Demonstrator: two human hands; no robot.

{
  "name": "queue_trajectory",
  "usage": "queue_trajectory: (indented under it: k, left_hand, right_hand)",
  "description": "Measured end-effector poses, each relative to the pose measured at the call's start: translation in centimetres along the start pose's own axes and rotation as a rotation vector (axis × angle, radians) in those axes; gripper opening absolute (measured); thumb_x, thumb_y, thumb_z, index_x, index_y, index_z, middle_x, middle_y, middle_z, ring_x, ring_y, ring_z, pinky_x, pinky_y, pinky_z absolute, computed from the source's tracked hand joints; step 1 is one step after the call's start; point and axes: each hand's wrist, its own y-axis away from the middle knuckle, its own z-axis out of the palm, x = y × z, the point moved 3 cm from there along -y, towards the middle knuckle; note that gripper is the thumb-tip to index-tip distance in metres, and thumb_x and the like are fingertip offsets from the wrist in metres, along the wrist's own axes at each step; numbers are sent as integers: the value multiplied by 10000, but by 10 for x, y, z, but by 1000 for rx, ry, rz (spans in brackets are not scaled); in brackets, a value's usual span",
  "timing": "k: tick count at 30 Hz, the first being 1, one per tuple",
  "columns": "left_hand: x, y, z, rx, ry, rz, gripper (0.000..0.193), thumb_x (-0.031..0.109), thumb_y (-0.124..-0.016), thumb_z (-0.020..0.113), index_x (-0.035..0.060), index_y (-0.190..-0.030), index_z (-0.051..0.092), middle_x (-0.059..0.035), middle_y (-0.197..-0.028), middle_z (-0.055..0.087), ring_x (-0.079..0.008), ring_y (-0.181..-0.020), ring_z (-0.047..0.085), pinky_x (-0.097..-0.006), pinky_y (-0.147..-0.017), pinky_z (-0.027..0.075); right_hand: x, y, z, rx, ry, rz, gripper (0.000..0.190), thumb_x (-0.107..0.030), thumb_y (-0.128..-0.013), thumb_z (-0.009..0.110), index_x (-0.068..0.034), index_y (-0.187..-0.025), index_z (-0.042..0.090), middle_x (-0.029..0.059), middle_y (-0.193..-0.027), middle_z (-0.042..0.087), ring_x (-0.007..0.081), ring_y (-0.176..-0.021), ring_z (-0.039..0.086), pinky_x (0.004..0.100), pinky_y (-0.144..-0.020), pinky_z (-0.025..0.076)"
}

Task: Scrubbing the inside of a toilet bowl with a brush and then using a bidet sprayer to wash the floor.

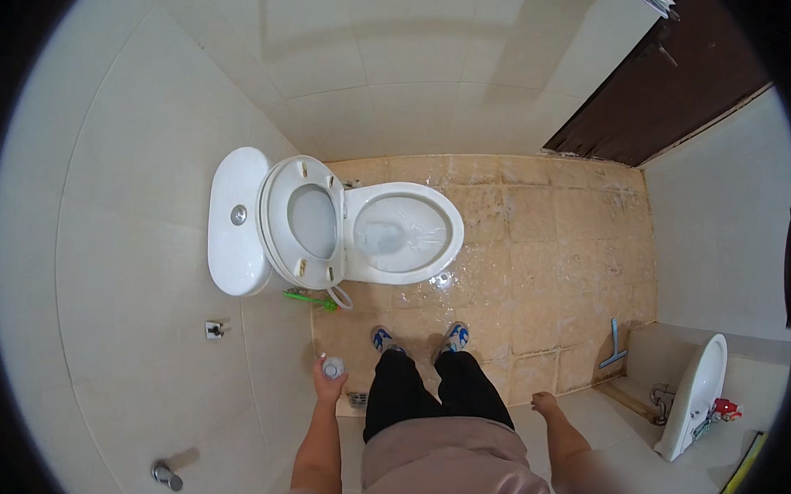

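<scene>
My left hand (330,383), low and left of my legs, is closed around a small clear container (332,367) with a round top; its contents cannot be told. To the right of my legs, my right hand (543,402) hangs with curled fingers and nothing visible in it. Before me stands a white ceramic toilet (402,233) with water in the bowl. Its seat and lid (303,221) are raised against the cistern (238,220), which has a round flush button. A green toilet brush (312,299) lies beside the toilet's base.
The tiled floor (532,271) looks wet. A blue squeegee (614,346) rests near the right wall, by a white washbasin (697,395) with a red object on it. A floor drain (357,399) lies near my left hand. A dark door (662,93) is at the upper right.
</scene>
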Motion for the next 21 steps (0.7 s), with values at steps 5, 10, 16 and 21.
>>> queue_trajectory:
  k: [5,10,16,21]
  left_hand:
    - [31,-7,26,163,80,231,647,54,-570,727,22,-1129,403,-106,-1051,468,-219,-963,481,-332,-838,404]
    - [91,-21,-41,497,438,204,575,99,-671,694,63,-1158,390,-70,-1076,443,-175,-973,437,-297,-770,372]
    - [244,-4,-140,692,525,471,590,71,-707,669,10,-1200,351,-119,-1167,429,-223,-1097,398,-337,-916,331]
    - [307,-32,-166,593,568,538,589,80,-757,626,26,-1247,302,-133,-1218,407,-250,-1122,414,-358,-917,360]
  right_hand:
    - [-45,17,-4,15,-289,-54,366,-241,-827,470,-24,-1119,503,109,-910,610,188,-689,599,289,-517,417]
    - [-41,7,-17,-12,-350,-110,341,-236,-835,466,-40,-1111,507,106,-920,607,175,-689,598,294,-535,406]
    - [-21,-11,-36,51,-299,42,314,-244,-805,493,-18,-1017,545,112,-765,612,178,-585,586,268,-407,380]
    - [-111,-29,-15,172,-348,-296,290,-216,-821,496,27,-963,566,117,-747,611,177,-591,579,286,-481,444]
